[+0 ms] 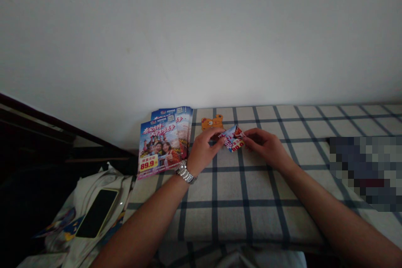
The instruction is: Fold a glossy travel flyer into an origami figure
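The folded flyer (233, 139) was held between the two hands, just above or on the checked surface (226, 188); whether it touched the cloth could not be told. The left hand (203, 150) was clamped on its left edge, thumb in front, with the other fingers mostly hidden behind the paper and the hand itself. The right hand (266, 144) pinched the right edge between thumb and fingers; its remaining fingertips were hard to make out. On the flyer's face the lettering was broken by the folds, and the red price was cut off at the lower edge.

An orange bear (207, 123) lay just beyond the left hand, which seemed to cover its lower part; whether it was flat or solid was unclear. To the left stood a stack of flyers (186, 134), mostly covered by the front flyer (158, 146), whose lower right corner ran behind the wrist and watch (186, 172). Its small print was illegible, though "89.9" could be read.

Lower left, a phone (98, 212) with a dark screen rested on a rumpled white heap, its material uncertain, fading into deep shadow. At right, coarse pixels masked an object (367, 167) beyond recognition. Both forearms were cut off by the frame.
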The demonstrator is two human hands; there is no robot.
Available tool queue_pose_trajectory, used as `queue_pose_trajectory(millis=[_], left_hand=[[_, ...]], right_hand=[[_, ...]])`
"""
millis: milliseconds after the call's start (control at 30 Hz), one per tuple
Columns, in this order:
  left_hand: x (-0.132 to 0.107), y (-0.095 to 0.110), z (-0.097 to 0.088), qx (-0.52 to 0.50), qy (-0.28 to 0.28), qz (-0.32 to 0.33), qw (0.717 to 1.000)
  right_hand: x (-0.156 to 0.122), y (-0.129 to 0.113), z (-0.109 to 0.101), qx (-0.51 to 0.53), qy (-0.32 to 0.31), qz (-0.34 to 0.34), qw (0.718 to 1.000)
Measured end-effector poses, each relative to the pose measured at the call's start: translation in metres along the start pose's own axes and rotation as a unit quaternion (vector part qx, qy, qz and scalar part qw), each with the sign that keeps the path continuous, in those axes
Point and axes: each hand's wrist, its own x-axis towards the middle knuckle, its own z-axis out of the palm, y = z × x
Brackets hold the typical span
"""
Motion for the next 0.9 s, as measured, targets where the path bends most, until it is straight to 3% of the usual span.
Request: queue_pose_trajectory(millis=[267, 500, 667, 900], left_hand=[[0.002, 0.009, -0.006, 0.015, 0.018, 0.076, 0.997], [0.001, 0.011, -0.006, 0.037, 0.002, 0.077, 0.996], [0.002, 0.01, -0.007, 0.046, 0.003, 0.089, 0.995], [0.001, -0.001, -0.005, 0.098, -0.067, 0.103, 0.988]], right_hand=[[-0.001, 0.001, -0.002, -0.057, 0.009, -0.102, 0.993], [0.001, -0.004, -0.008, -0.122, 0.021, -0.146, 0.981], [0.003, -0.002, -0.01, -0.095, 0.013, -0.165, 0.982], [0.006, 0.007, -0.013, -0.148, -0.06, -0.184, 0.97]])
